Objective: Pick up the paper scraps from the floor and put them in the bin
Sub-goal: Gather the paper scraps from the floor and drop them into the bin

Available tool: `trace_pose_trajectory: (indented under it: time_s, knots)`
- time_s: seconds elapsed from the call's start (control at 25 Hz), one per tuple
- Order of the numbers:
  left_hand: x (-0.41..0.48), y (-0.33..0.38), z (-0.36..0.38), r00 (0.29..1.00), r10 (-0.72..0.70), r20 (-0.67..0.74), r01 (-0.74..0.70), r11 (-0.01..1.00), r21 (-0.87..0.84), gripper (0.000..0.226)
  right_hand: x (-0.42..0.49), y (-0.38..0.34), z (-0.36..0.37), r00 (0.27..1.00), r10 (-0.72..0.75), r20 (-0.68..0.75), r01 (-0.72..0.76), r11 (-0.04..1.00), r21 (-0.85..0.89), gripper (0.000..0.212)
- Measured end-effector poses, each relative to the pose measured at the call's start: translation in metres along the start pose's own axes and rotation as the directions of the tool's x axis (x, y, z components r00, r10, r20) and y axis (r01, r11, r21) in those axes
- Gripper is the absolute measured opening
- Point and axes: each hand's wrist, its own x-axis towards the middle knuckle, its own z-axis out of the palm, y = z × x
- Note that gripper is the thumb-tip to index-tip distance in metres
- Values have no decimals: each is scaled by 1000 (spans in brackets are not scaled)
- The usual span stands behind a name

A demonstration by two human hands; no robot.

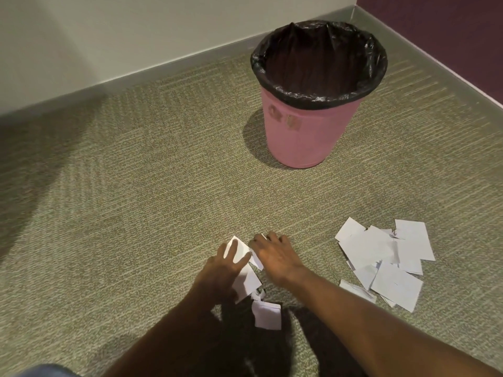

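Note:
Several white paper scraps (241, 251) lie on the carpet at the lower middle, partly under both hands. My left hand (220, 268) lies over them, its fingers spread across one scrap and more paper sticking out beneath the palm. My right hand (275, 257) is right beside it, fingers bent down over the scraps' far edge. One loose scrap (268, 315) lies just behind the hands, in shadow. A larger pile of scraps (386, 262) sits on the floor to the right. The pink bin (299, 137), lined with a black bag, stands upright farther ahead.
A grey skirting board (136, 80) and pale wall run along the back; a purple wall (449, 36) closes the right corner behind the bin. Bare carpet (122, 200) stretches to the left and between hands and bin.

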Motion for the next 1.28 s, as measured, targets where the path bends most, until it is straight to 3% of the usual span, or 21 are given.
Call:
trace_pose_trajectory:
  time_s: [0.2, 0.32, 0.44, 0.64, 0.76, 0.8, 0.88, 1.0, 1.16, 1.28]
  knots:
    - [3, -4, 5, 993, 67, -92, -69, 998, -16, 81, 6, -6, -8, 999, -9, 51, 13, 997, -81, 57]
    - [1, -2, 11, 989, 73, -132, -74, 997, -4, 59, -6, -8, -5, 994, 12, 113, -10, 1000, -20, 37]
    - [4, -4, 12, 983, 78, -165, -87, 995, -44, 53, -17, -4, -10, 994, 59, 94, -67, 994, 91, 25]
    - [5, -6, 14, 946, 129, -296, -168, 980, -110, 37, -45, -6, -9, 976, -107, 188, 73, 980, 183, 40]
    - [9, -4, 5, 958, 20, -285, -87, 971, -224, 38, -61, -18, 30, 977, -148, 153, 140, 988, 61, 46]
    - [11, -5, 4, 968, -20, -250, -49, 962, -267, 37, -61, -23, 38, 952, -134, 274, 114, 989, 90, 41]
    - [11, -7, 4, 964, -33, -263, -47, 955, -292, 33, -53, -24, 53, 980, -110, 166, 90, 988, 127, 26]
    - [9, -10, 10, 951, 11, -309, -101, 956, -276, 22, -54, -28, 82, 977, -210, -37, 205, 973, -104, 31]
    - [10, -1, 7, 942, -9, -335, -89, 957, -276, 37, -61, -25, 81, 950, -306, -59, 299, 949, -100, 24]
    - [17, -3, -8, 985, -98, -142, 52, 955, -293, 35, -58, -21, 72, 936, -351, 10, 351, 936, -19, 25]
